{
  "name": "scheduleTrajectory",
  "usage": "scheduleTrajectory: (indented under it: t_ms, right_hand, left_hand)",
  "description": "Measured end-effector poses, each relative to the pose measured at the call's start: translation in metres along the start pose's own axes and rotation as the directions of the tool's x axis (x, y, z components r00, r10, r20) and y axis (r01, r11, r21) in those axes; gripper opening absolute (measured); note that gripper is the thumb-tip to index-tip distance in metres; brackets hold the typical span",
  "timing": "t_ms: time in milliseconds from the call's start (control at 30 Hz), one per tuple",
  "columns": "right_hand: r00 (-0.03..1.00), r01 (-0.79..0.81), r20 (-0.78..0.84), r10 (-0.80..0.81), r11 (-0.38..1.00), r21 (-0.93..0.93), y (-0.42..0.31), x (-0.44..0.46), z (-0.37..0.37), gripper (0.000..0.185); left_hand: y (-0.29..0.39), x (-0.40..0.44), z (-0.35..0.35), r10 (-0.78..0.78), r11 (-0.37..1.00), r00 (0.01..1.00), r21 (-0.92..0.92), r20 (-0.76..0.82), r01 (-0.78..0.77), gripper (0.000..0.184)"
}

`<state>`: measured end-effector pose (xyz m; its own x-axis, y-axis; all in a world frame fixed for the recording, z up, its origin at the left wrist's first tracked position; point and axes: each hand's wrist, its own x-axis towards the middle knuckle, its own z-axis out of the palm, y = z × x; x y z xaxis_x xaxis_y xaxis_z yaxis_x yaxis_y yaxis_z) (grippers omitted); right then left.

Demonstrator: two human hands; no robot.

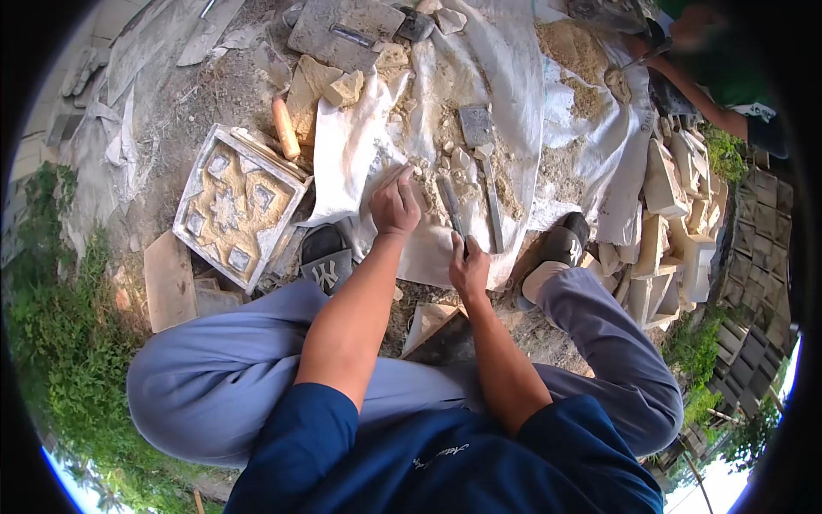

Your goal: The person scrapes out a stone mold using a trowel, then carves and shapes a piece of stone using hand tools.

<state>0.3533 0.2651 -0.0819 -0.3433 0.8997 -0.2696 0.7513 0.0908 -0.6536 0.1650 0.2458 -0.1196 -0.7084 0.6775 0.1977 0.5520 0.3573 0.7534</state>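
Note:
My left hand (396, 203) reaches over the dusty white sheet (342, 171) with its fingers stretched out together. Its fingertips lie at the sheet among pale crumbs; whether they touch a small piece is too small to tell. My right hand (469, 267) is closed around the near end of a narrow flat metal blade (449, 204), which points away from me. To its right lies a long thin metal tool (493, 206). Broken pale stone pieces (461, 159) are scattered just beyond the blade, below a square grey metal plate (476, 126).
At left lies a square framed mold (243, 208) with a star pattern, beside an orange cylindrical handle (285, 128). Stone chunks (344, 89) sit farther back. Pale blocks (672, 231) are piled at right. Another person's arm (698, 98) works at upper right.

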Motion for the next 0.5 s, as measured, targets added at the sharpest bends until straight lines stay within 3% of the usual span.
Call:
scheduleTrajectory:
  t_ms: [100,167,233,367,500]
  right_hand:
    - [0.997,-0.069,0.043,0.066,0.995,0.077,-0.003,-0.007,-0.001,0.037]
    - [0.997,-0.032,0.06,0.038,0.995,-0.098,-0.003,0.0,0.003,0.039]
    - [0.999,-0.01,0.036,0.013,0.996,-0.089,-0.001,0.001,0.001,0.04]
    - [0.999,0.024,-0.043,-0.021,0.996,0.081,-0.002,-0.003,0.0,0.035]
    - [0.999,0.014,0.034,-0.01,0.994,-0.11,0.001,-0.001,0.004,0.035]
  left_hand:
    - [0.003,-0.01,-0.003,-0.08,0.997,0.997,0.002,0.02,0.08,0.04]
    - [0.004,-0.003,-0.002,-0.008,1.0,1.0,-0.025,-0.005,0.008,0.04]
    - [0.005,-0.001,-0.002,-0.022,0.999,1.0,-0.024,-0.001,0.022,0.041]
    - [-0.005,-0.005,0.001,0.003,1.0,1.0,0.004,-0.002,-0.003,0.04]
    - [0.002,-0.002,0.001,0.01,1.0,1.0,-0.008,-0.001,-0.01,0.038]
